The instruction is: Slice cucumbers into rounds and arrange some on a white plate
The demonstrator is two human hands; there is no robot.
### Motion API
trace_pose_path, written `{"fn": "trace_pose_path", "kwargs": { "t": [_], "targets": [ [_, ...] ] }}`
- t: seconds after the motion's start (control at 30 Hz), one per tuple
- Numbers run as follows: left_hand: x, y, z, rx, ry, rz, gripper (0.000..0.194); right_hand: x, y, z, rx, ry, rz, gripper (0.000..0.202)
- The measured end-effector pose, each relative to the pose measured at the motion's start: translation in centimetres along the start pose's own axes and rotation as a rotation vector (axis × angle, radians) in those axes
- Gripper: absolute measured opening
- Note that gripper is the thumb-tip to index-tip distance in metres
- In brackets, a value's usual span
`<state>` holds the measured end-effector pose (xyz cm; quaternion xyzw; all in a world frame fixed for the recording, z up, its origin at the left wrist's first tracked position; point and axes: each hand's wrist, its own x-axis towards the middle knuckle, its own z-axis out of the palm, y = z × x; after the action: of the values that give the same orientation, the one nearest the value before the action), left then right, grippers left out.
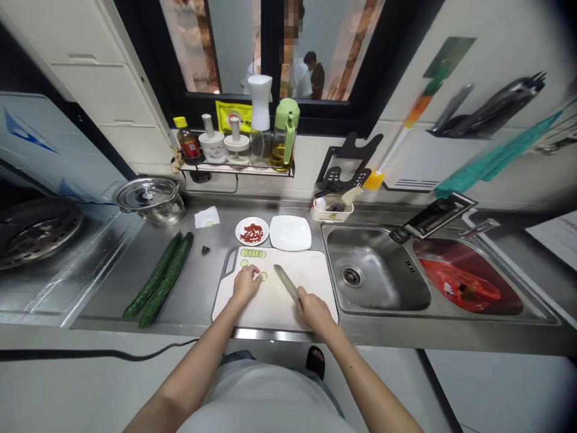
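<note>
Knife (285, 281) in right hand (314, 308), well inside both sides of cutting board (276, 311).

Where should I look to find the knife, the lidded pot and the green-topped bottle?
Knife (286, 282): head view, on the blade.
Lidded pot (166, 211): head view, on the metal side below the lid.
Green-topped bottle (287, 109): head view, on the green top.
</note>
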<state>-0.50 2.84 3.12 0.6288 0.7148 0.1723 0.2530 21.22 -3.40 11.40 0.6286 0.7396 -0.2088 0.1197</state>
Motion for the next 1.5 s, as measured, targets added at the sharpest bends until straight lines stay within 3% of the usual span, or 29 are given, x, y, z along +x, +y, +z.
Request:
{"fn": "trace_pose_path", "kwargs": {
  "t": [0.37, 0.6, 0.73, 0.87, 1.03, 1.27, 1.5],
  "targets": [
    [-1.9, 2.3, -0.4, 0.131, 0.015, 0.089, 0.025, 0.0, 0.4, 1.0, 0.079, 0.060, 0.212, 0.028],
    [-0.9, 2.4, -0.4, 0.023, 0.032, 0.025, 0.010, 0.1, 0.6, 0.9, 0.049, 0.042, 0.215, 0.029],
    [-0.4, 2.3, -0.6, -0.098, -0.018, -0.056, 0.005, 0.3, 0.6, 1.0, 0.051, 0.052, 0.198, 0.032],
    [-0.3, 1.8, -1.2, -0.196, -0.018, -0.119, 0.008, 0.5, 0.6, 1.3, 0.049, 0.047, 0.194, 0.031],
    [0.4, 0.1, -2.2, -0.262, 0.070, -0.198, 0.012, 0.6, 0.8, 1.5, 0.052, 0.055, 0.181, 0.031],
    [2.1, -2.3, -2.5, -0.188, 0.155, -0.297, 0.012, 0.7, 0.8, 1.5, 0.044, 0.057, 0.182, 0.029],
    [2.3, -2.9, -2.4, -0.064, 0.180, -0.283, 0.011, 0.8, 0.8, 1.4, 0.044, 0.062, 0.183, 0.030]
  ]
}}
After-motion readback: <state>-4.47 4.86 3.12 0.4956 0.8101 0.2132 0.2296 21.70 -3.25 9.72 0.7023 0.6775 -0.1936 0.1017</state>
